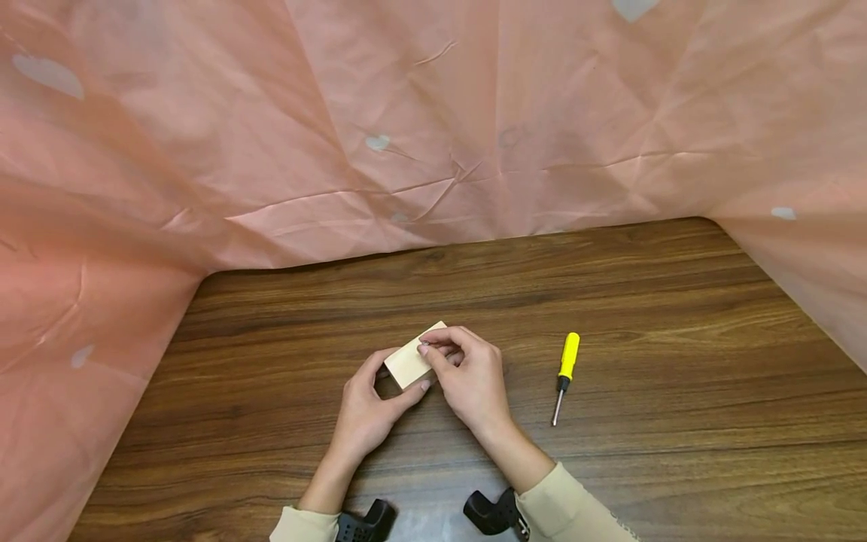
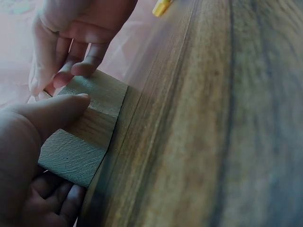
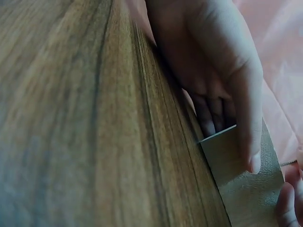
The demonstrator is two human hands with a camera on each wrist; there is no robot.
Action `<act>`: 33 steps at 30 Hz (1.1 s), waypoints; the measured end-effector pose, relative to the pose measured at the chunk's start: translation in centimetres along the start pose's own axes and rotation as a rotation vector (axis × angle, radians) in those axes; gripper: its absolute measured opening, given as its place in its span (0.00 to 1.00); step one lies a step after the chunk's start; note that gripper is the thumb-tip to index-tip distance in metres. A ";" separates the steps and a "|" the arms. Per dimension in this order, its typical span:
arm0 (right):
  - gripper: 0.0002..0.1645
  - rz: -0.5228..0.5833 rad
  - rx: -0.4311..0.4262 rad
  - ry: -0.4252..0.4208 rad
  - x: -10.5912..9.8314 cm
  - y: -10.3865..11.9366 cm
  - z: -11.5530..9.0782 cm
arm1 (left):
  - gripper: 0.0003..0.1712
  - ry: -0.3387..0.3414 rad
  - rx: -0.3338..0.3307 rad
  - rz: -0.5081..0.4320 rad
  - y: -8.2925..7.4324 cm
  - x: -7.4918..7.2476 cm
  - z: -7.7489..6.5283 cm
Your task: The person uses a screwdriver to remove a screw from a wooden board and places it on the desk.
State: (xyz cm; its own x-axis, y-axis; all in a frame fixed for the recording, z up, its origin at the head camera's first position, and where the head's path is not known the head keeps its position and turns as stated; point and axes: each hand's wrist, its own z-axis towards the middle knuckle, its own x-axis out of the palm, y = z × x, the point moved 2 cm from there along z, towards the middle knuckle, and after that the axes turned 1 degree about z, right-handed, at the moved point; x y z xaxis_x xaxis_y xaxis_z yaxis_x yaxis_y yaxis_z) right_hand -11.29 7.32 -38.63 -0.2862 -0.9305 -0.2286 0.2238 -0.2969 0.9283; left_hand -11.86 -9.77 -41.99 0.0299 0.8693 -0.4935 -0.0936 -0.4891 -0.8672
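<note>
A pale wooden block (image 1: 408, 366) stands on the table, tilted at an angle to me in the head view. My left hand (image 1: 368, 412) grips it by its sides, thumb along the near face and fingers behind. Over the block's top, my right hand (image 1: 474, 376) pinches a small metal screw (image 1: 424, 344) between thumb and forefinger. In the right wrist view the thin shaft of the screw (image 3: 288, 163) shows beside the block's upper edge. The left wrist view shows the near face of the block (image 2: 87, 127) with the left thumb across it.
To the right of the hands lies a screwdriver (image 1: 569, 357) with a yellow handle, its tip toward me. The brown wood-grain table (image 1: 677, 339) is bordered at the back and sides by a pink curtain (image 1: 433, 113).
</note>
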 end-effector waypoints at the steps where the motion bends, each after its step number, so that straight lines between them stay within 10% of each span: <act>1: 0.05 0.004 -0.008 -0.006 -0.1 0.1 0.0 | 0.30 -0.001 0.003 0.000 0.0 0.0 0.0; 8: 0.06 -0.040 -0.044 -0.059 -2.4 0.4 0.6 | 0.31 0.006 0.014 -0.002 -0.2 0.2 0.1; 18: 0.07 -0.360 0.203 0.021 -5.0 -2.4 1.2 | 0.31 -0.019 0.001 -0.001 0.1 -0.8 0.4; 33: 0.05 -0.531 0.133 0.022 -3.7 -3.8 0.3 | 0.31 -0.027 -0.017 -0.003 1.1 -0.7 -0.2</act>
State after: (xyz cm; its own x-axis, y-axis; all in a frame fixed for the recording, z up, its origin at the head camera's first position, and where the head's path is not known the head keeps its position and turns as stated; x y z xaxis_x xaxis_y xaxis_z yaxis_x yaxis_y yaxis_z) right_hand -11.36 12.01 -41.24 -0.3081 -0.6649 -0.6804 -0.0660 -0.6985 0.7126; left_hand -11.78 -10.96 -42.64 0.0035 0.8725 -0.4887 -0.0762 -0.4870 -0.8701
